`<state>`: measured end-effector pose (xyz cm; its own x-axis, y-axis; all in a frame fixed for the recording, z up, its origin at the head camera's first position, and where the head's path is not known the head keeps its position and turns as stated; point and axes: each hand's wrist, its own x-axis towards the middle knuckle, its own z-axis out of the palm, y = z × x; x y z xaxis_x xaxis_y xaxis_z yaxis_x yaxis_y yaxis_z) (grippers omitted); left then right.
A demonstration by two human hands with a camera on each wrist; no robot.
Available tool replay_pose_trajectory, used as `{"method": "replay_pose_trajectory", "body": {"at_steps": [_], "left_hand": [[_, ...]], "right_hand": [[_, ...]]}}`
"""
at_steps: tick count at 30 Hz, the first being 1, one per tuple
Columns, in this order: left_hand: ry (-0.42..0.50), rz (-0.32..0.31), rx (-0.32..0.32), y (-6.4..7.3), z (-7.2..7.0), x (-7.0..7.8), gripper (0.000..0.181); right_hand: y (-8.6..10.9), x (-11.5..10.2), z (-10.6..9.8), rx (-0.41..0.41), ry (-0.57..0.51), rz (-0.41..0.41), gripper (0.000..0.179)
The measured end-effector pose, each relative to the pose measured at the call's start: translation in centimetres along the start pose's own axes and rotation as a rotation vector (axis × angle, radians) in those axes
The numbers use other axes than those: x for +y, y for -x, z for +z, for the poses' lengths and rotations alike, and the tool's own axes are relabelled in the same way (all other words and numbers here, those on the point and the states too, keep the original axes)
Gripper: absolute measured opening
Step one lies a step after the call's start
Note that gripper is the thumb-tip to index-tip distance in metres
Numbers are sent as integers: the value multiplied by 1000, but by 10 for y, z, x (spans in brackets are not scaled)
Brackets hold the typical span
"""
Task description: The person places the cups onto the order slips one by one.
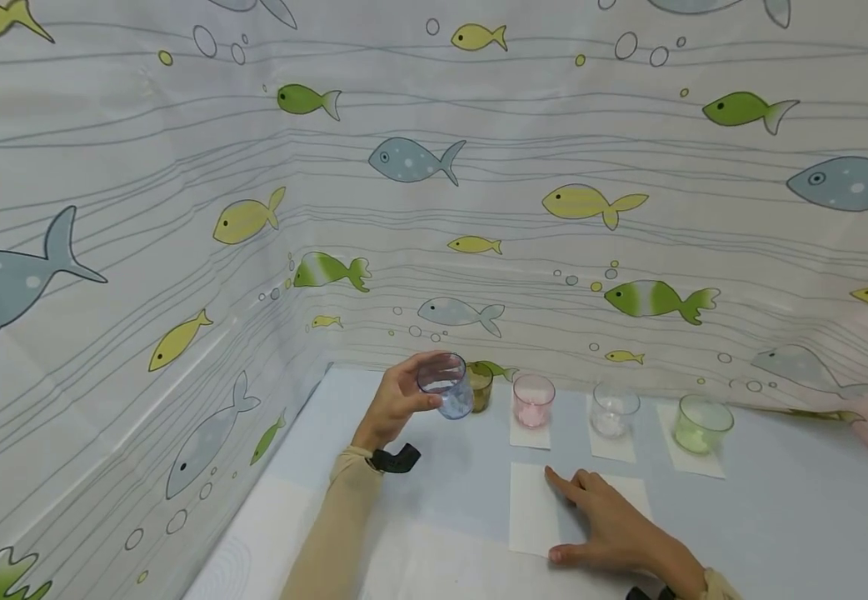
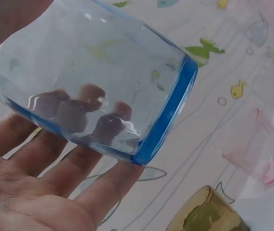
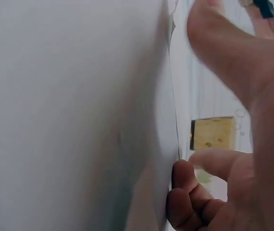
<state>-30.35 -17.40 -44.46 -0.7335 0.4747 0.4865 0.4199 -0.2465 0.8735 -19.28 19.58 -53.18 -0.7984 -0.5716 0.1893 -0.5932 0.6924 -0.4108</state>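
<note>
A clear blue glass (image 1: 455,396) is held tilted above the table by my left hand (image 1: 396,400). In the left wrist view the fingers (image 2: 110,180) curve along the glass's underside and the thumb lies over its upper side. Partly behind the blue glass in the head view stands an amber glass (image 1: 482,390). My right hand (image 1: 614,521) is low over white paper pieces (image 1: 530,500) at the front, index finger stretched forward and thumb spread. Its fingertips (image 3: 182,175) are right at the table surface in the right wrist view.
A pink glass (image 1: 533,404), a colourless glass (image 1: 614,410) and a green glass (image 1: 702,427) stand in a row, each on a white paper piece. Behind the table (image 1: 794,508) and along its left side hangs a fish-patterned curtain (image 1: 509,142).
</note>
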Motion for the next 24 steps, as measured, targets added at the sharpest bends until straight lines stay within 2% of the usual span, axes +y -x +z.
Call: {"method": "replay_pose_trajectory", "body": {"at_steps": [4,12,16,21,24], "left_hand": [[40,15,-35,-4,16,6,73],[71,-20,-84,-7,45,6,78],[89,-40,-120,-6,55,4,80],[100,-63,-149,-5,65,0,83],[90,-76,-164,-3,70,-4,83]], "right_hand": [[-1,1,0,-2,18,-12,115],[-3,2,3,-21,37,15,112],[-2,2,3,-28,37,8,111],[-1,3,4,0,34,-13,103],[-1,3,4,-13,16,5,97]]}}
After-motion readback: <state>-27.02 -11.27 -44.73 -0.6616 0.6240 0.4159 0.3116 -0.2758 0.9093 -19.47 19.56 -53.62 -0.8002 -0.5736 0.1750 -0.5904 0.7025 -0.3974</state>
